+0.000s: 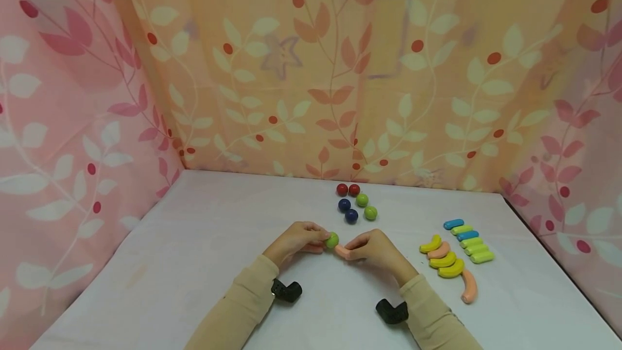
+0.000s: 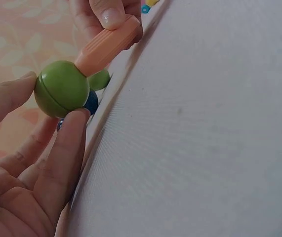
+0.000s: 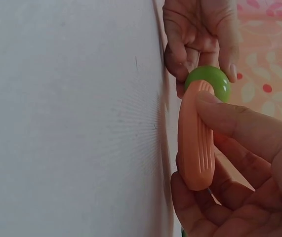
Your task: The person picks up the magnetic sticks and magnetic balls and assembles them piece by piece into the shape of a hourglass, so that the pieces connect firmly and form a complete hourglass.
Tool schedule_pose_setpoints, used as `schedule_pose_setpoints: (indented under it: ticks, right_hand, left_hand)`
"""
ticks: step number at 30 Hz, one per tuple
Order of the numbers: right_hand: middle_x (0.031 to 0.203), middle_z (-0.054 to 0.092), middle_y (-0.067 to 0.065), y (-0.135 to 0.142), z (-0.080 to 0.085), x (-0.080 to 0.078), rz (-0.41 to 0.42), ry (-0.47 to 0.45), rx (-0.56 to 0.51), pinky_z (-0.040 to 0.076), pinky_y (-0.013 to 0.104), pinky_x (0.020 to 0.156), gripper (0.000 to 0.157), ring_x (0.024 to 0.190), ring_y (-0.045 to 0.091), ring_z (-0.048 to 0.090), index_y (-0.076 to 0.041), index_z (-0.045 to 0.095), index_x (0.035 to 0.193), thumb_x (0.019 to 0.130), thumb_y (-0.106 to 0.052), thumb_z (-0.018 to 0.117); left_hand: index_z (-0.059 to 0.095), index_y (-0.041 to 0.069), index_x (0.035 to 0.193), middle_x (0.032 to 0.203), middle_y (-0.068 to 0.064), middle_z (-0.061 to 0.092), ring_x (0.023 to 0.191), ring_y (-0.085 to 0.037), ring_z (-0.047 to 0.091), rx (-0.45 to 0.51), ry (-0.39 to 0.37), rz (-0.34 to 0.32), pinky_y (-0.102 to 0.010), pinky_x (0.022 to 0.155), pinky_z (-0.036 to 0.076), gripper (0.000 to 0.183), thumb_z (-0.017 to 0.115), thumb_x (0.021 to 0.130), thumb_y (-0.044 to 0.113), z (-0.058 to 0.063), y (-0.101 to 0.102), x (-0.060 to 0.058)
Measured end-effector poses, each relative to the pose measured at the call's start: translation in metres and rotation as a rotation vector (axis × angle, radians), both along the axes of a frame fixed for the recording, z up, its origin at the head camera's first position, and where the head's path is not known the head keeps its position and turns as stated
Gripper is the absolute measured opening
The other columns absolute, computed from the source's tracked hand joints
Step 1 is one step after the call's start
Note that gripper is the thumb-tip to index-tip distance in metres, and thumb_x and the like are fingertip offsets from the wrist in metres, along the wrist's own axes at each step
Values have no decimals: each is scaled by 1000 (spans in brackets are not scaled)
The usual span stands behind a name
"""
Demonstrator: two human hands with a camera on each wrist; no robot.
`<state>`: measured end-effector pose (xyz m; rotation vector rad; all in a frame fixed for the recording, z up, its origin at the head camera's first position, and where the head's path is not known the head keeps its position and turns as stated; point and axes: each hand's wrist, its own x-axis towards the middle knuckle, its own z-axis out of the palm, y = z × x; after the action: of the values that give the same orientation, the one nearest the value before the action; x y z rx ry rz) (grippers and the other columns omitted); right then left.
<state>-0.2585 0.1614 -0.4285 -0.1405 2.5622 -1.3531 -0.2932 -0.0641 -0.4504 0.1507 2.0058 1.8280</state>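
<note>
My left hand [image 1: 302, 242] pinches a glossy green ball [image 1: 332, 240] between thumb and fingertips, just above the white table. Facing it, my right hand [image 1: 376, 251] grips a peach-coloured, ridged, slightly curved stick [image 1: 342, 251]. In the left wrist view, one end of the stick [image 2: 106, 47] meets the side of the green ball [image 2: 59, 91]. Seen from the right wrist, my thumb lies along the grooved face of the stick [image 3: 196, 140], and its far end overlaps the ball [image 3: 215, 78].
Beyond the hands sit two red balls [image 1: 342, 189], two dark blue balls [image 1: 351, 216] and two green balls [image 1: 371, 213]. At right lie straight blue sticks [image 1: 454, 224], yellow-green sticks [image 1: 482, 257], curved yellow sticks [image 1: 451, 268] and curved peach sticks [image 1: 469, 286]. Patterned cloth [image 1: 340, 69] walls the table.
</note>
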Motion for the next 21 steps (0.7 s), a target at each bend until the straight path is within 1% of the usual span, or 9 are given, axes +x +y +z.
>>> schedule_pose_setpoints:
  ticks: [6,13,21]
  right_hand:
    - [91,76,1,1,0,-1,-18,13,-11,51,24,70,19,82,12,61,-8,79,96,79,-17,83]
    - [90,76,1,0,1,-1,-31,16,-28,50,23,68,21,79,10,60,-8,79,95,78,-18,84]
    - [90,76,2,-2,1,-1,-26,5,-49,49,24,68,23,77,10,60,-8,79,96,78,-19,85]
  left_hand:
    - [67,-2,110,97,-5,72,81,-10,67,36,-1,-4,-24,76,59,30,73,90,19,3,3,2]
    - [59,-2,115,106,-12,72,83,-12,69,43,-14,-3,-28,80,60,34,74,87,10,5,9,5]
    - [51,-2,120,104,-17,72,79,-15,71,46,-53,14,-29,76,62,40,73,87,2,7,14,7]
